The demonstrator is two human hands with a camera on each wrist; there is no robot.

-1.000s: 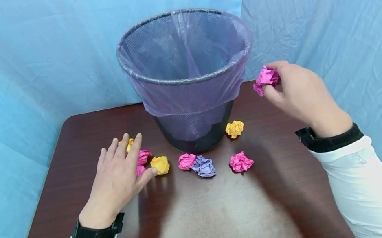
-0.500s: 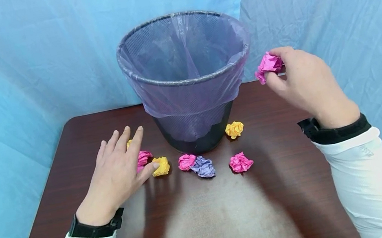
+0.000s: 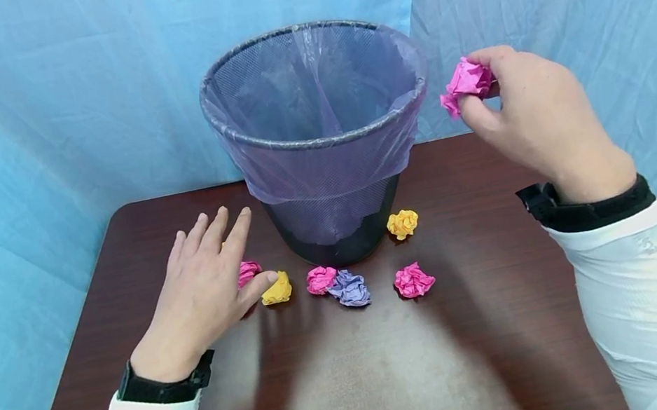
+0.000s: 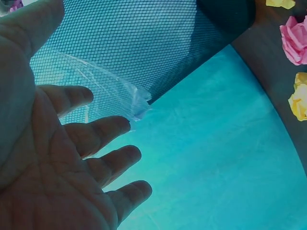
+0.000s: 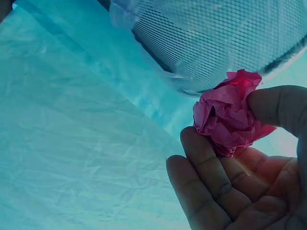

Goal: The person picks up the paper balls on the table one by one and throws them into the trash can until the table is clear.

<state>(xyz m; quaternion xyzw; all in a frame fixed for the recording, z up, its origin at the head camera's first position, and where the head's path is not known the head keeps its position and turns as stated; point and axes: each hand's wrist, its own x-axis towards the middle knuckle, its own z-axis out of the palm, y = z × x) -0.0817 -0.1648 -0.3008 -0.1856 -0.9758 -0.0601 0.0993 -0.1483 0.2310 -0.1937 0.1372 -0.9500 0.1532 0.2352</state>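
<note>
Raised to the right of the bin, my right hand [image 3: 545, 119] pinches a pink crumpled paper ball [image 3: 468, 80] between thumb and fingers. The right wrist view shows the same pink ball [image 5: 228, 115] against the thumb. My left hand [image 3: 199, 302] hovers with spread fingers over the left of the table. Beneath it a yellow paper ball [image 3: 278, 290] and a pink one [image 3: 247, 272] are partly covered. In the left wrist view the left palm [image 4: 53, 158] holds nothing. A black mesh bin [image 3: 319, 142] with a translucent purple liner stands upright at the back.
In front of the bin, a pink ball [image 3: 320, 279] touches a violet-blue ball [image 3: 350, 289]. Farther right lie another pink ball [image 3: 414, 281] and a yellow ball [image 3: 403, 223]. Blue cloth [image 3: 67, 116] hangs behind and beside the dark wooden table [image 3: 355, 385].
My right hand has risen and moved slightly right with the pink paper ball. The left hand has drifted a little forward and to the right, still spread.
</note>
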